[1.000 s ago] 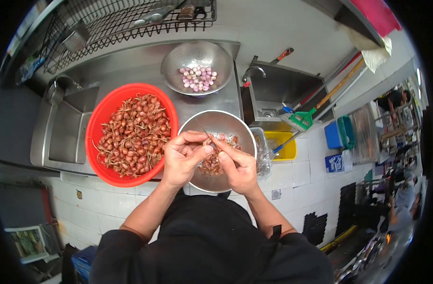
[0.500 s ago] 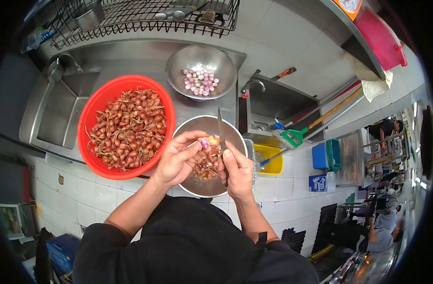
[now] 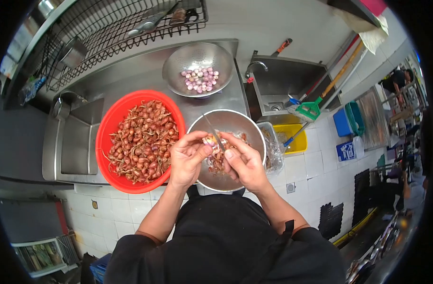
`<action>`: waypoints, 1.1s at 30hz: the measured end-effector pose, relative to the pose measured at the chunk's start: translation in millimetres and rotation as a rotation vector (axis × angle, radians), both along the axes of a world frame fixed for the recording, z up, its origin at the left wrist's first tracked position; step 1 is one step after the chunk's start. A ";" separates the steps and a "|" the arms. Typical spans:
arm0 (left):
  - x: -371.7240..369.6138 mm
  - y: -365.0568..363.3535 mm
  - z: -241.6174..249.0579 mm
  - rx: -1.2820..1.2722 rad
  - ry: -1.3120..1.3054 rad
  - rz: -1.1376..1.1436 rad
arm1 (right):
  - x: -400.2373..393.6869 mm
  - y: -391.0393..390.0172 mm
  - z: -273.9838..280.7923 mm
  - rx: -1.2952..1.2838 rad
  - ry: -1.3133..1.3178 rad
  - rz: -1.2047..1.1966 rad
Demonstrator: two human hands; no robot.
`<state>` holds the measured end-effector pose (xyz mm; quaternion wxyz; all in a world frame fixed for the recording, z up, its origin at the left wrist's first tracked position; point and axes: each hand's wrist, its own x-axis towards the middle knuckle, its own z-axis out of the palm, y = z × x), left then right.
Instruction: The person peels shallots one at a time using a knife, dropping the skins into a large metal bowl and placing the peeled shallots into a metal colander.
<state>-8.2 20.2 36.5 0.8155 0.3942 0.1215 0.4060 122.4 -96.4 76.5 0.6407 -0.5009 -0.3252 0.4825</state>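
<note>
Over a steel bowl with brown peelings inside, my left hand pinches a partly peeled shallot. My right hand is closed on a knife, its thin blade pointing up and to the left beside the shallot. Left of the hands stands a red basin heaped with unpeeled shallots. Behind the bowl, a steel colander holds several peeled, pale purple shallots.
A steel sink is at the left, another at the back right. A wire rack hangs above the counter. Right of the bowl are a plastic bag, yellow container and green brush. People are at the far right.
The view has shifted, so the counter items appear displaced. The knife blade now tilts left toward the shallot, and my hands are closer together.
</note>
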 end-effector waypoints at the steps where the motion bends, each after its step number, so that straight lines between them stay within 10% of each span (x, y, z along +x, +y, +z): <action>1: 0.6 -0.5 -0.9 0.068 0.002 0.007 | -0.6 1.0 -4.1 0.027 0.037 0.030; 22: -4.1 -4.4 2.7 0.096 0.038 -0.006 | 0.0 -7.2 -3.2 -0.062 -0.312 0.006; 25: -5.1 -7.5 3.6 0.129 0.074 0.006 | 0.0 0.3 -9.6 0.275 -0.605 -0.057; 33: -9.4 -6.7 -0.6 0.206 0.102 0.045 | 1.1 0.2 -13.1 0.165 -0.232 0.019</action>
